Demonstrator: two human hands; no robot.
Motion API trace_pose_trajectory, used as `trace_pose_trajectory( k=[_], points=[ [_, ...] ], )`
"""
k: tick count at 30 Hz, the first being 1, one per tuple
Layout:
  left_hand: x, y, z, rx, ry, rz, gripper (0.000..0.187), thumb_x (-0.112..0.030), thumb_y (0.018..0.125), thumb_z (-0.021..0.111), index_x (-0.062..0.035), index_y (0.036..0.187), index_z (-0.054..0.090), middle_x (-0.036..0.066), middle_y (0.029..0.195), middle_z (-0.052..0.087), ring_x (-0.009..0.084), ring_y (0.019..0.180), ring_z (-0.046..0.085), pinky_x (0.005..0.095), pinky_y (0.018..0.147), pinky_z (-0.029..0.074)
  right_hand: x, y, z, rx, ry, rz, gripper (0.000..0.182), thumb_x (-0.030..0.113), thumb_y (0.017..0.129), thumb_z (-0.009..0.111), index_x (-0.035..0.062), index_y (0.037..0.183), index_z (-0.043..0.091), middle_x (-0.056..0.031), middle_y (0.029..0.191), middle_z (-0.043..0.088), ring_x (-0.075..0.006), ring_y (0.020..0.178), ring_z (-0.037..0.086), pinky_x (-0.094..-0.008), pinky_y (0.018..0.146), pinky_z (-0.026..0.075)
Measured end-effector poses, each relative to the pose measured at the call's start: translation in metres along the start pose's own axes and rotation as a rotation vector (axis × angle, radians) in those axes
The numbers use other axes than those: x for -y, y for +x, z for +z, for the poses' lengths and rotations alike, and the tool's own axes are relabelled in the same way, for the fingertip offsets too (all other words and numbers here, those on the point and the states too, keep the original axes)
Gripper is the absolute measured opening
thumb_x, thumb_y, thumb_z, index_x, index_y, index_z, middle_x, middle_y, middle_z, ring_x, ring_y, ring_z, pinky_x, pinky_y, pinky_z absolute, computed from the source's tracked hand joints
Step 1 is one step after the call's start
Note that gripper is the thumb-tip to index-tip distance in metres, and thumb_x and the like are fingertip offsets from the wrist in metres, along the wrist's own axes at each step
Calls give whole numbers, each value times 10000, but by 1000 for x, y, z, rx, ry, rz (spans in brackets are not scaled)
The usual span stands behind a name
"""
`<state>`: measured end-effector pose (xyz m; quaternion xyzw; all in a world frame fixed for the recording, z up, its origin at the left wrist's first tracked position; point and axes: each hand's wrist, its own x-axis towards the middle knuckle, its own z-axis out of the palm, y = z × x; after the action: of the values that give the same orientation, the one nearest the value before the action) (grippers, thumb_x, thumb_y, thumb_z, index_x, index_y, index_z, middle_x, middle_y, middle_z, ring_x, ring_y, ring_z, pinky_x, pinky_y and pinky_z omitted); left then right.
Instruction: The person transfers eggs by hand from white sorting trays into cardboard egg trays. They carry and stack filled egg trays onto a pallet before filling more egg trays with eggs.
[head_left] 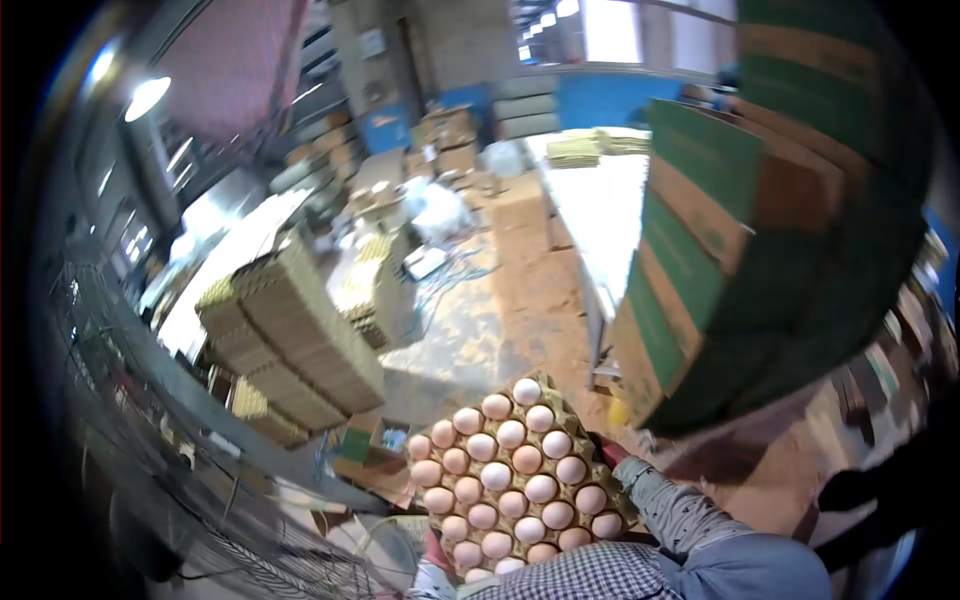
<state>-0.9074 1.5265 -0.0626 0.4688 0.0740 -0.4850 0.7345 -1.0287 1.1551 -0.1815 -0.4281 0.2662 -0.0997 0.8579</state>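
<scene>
A cardboard egg tray point(572, 412) full of pale pink and light brown eggs point(495, 477) is in front of my body, in the lower middle of the head view. My right hand point(609, 453), in something dark red, grips the tray's right edge, with its fingers partly hidden. On the near left side my left hand point(436, 553) holds the tray; only a small reddish part of it shows. A checked cloth point(580, 578) on my front covers the tray's near edge.
Tall green-and-brown cartons point(690, 220) stand stacked at right, beside a long white table point(605, 205). Stacks of egg trays point(290, 330) stand at left, near wire mesh point(230, 520). An opened carton point(372, 455) lies low left of my tray. Bags and boxes clutter the back.
</scene>
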Motion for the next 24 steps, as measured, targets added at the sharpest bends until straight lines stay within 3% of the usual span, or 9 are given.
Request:
trace_pose_trajectory(
  k=[3, 4, 5, 8, 10, 12, 13, 19, 24],
  points=[
    [-16, 34, 9, -102, -97, 128, 624, -609, 958, 390, -189, 1416, 449, 66, 1415, 513, 318, 1286, 481, 489, 1066, 409, 80, 57, 64, 109, -729, -117, 340, 264, 1011, 482, 103, 1294, 582, -55, 1274, 594, -157, 1180, 505, -313, 1031, 386],
    [-25, 50, 11, -131, -125, 155, 624, -609, 958, 390, -189, 1416, 449, 66, 1414, 514, 318, 1285, 482, 489, 1065, 409, 77, 106, 74, 207, -213, 69, 391, 285, 1003, 474, 76, 1322, 560, -57, 1321, 581, -174, 1209, 498, -329, 1047, 377],
    [-36, 71, 14, -159, -145, 181, 624, -609, 958, 391, -189, 1416, 450, 66, 1413, 514, 317, 1285, 482, 488, 1064, 410, 90, 147, 81, 379, -381, -91, 367, 275, 1000, 483, 61, 1279, 587, -57, 1266, 616, -157, 1159, 529, -323, 1012, 407],
    [-82, 141, 17, -199, -165, 239, 624, -608, 959, 391, -188, 1415, 450, 67, 1411, 516, 317, 1283, 484, 487, 1062, 413, 153, 216, 137, 487, 87, 208, 341, 227, 1000, 460, 54, 1260, 597, -83, 1177, 666, -170, 1072, 581, -341, 981, 431],
    [-134, 203, 22, -184, -141, 246, 624, -608, 959, 391, -187, 1415, 450, 67, 1409, 517, 317, 1281, 485, 486, 1060, 415, 145, 335, 102, 317, -742, -223, 355, 228, 1004, 451, 45, 1278, 584, -95, 1220, 646, -162, 1127, 556, -340, 1011, 412],
    [-192, 267, 31, -156, -108, 224, 624, -608, 959, 392, -186, 1415, 450, 67, 1407, 518, 316, 1280, 486, 486, 1059, 417, 195, 374, 109, 285, -891, -286, 372, 239, 1012, 439, 40, 1296, 574, -92, 1273, 615, -149, 1180, 515, -332, 1043, 384],
    [-219, 299, 39, -134, -82, 205, 624, -608, 959, 392, -186, 1414, 450, 67, 1406, 519, 316, 1280, 486, 485, 1058, 418, 189, 410, 93, 264, -669, -359, 368, 264, 1010, 431, 44, 1252, 599, -131, 1255, 631, -207, 1140, 548, -346, 1027, 387],
    [-352, 506, 140, 135, 150, 8, 623, -607, 960, 393, -184, 1414, 450, 68, 1401, 523, 315, 1276, 489, 483, 1053, 424, 282, 456, 25, 0, 29, -183, 314, 256, 1006, 487, 64, 1220, 614, -64, 1170, 657, -170, 1056, 607, -336, 928, 476],
    [-409, 699, 249, 349, 224, -187, 595, -571, 972, 410, -169, 1409, 447, 75, 1364, 543, 302, 1248, 510, 465, 1019, 458, 330, 525, -81, -352, -187, -402, 323, 152, 1004, 511, 28, 1303, 517, -87, 1271, 585, -159, 1135, 525, -330, 982, 427]
  ],
)
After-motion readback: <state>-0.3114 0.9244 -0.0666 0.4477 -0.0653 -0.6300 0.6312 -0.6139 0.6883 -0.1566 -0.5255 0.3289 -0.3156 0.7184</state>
